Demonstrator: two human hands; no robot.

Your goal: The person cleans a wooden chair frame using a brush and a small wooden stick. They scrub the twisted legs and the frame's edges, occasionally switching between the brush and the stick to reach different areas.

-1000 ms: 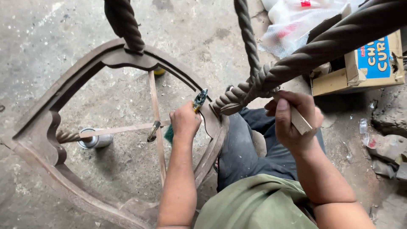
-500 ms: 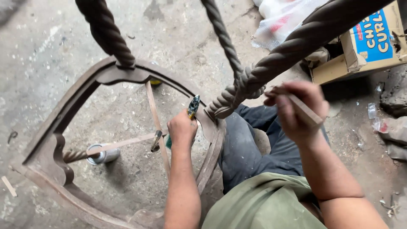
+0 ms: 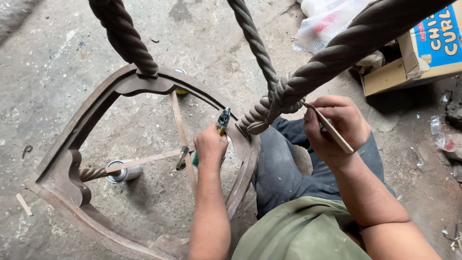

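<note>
Left hand: the left hand (image 3: pixel 210 144) is fisted, fingers clamped on a paint-flecked tool (image 3: pixel 223 120) whose tip pokes up just above the knuckles.
Right hand: the right hand (image 3: pixel 337 126) has fingers curled together around a thin flat wooden stick (image 3: pixel 331 128), thumb on top; the stick's upper end touches the twisted wooden leg (image 3: pixel 288 91).
Frame edge: the rim of the dark curved wooden frame (image 3: pixel 91 115) runs just right of the left fingers, touching the wrist side.
Open room: bare concrete floor (image 3: pixel 57 58) shows through the frame, left of the left fingers.
Inside the frame: two thin crossed slats (image 3: pixel 182 132) sit just left of the left fist; a small tin can (image 3: pixel 124 172) lies farther left.
Arm pose: both forearms reach forward from the lap, the left straight, the right bent.
Beyond right fingers: a cardboard box (image 3: pixel 418 58) sits well apart.
</note>
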